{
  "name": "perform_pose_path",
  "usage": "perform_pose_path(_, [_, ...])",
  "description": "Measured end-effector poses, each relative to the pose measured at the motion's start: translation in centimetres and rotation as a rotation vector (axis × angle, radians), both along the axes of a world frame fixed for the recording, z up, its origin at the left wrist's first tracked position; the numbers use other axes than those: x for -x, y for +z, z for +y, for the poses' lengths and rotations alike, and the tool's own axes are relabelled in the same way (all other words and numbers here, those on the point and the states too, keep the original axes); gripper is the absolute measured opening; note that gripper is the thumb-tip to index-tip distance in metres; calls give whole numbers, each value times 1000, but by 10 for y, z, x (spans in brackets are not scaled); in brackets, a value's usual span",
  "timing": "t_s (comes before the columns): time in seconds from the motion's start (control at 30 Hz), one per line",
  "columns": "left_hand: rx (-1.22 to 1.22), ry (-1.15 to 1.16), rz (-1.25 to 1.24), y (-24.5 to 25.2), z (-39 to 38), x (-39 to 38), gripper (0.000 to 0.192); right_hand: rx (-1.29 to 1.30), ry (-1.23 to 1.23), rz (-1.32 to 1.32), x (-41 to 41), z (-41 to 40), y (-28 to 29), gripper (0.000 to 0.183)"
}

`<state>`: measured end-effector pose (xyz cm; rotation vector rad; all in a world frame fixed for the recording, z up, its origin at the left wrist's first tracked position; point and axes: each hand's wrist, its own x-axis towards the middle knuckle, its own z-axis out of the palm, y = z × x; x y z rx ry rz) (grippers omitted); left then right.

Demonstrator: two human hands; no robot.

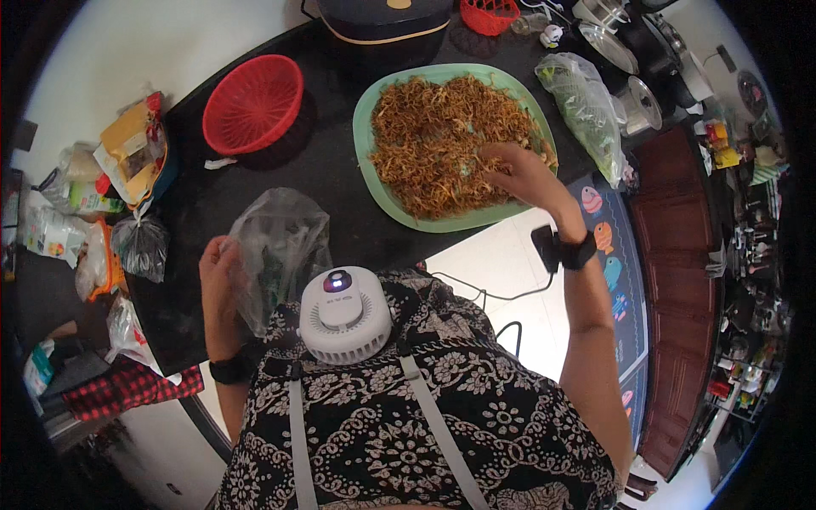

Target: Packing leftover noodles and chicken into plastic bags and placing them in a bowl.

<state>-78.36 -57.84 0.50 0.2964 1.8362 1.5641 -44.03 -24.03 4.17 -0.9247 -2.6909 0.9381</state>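
A clear plastic bag [280,248] hangs from my left hand [220,271], which grips its left edge. Something greenish shows through the lower part of the bag. A pale green tray [368,162] lies on the black table, spread with a layer of thin, curly brown shreds [433,146]. My right hand [526,175] reaches over the tray's right side. Its thumb and fingers are apart, with the fingertips at the shreds and nothing visibly held.
Beyond the bag sits a red plastic basket [255,105]. A bagged green leafy vegetable [583,115] lies right of the tray. At the back stand a dark lidded container [386,19] and a smaller red basket [489,14]. A white fan [345,315] hangs at my chest.
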Motion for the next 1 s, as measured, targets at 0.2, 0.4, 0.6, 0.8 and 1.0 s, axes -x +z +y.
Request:
perform_pose_path(0.2, [-130, -78, 96, 54, 28, 31, 15, -95, 257, -181, 76, 63, 11, 41])
perform_pose_path(0.4, [-417, -49, -25, 112, 70, 30, 22, -31, 236, -392, 143, 92, -10, 75])
perform_pose_path(0.6, [-544, -152, -336, 75, 86, 37, 31, -284, 175, -445, 157, 76, -64, 77])
perform_pose_path(0.8, [-478, -99, -410, 16, 68, 15, 25, -278, 430, -33, 129, 39, -57, 27])
perform_pose_path(1.0, [-319, 21, -392, 10, 62, -1, 31, -352, 485, -48, 79, -5, -31, 32])
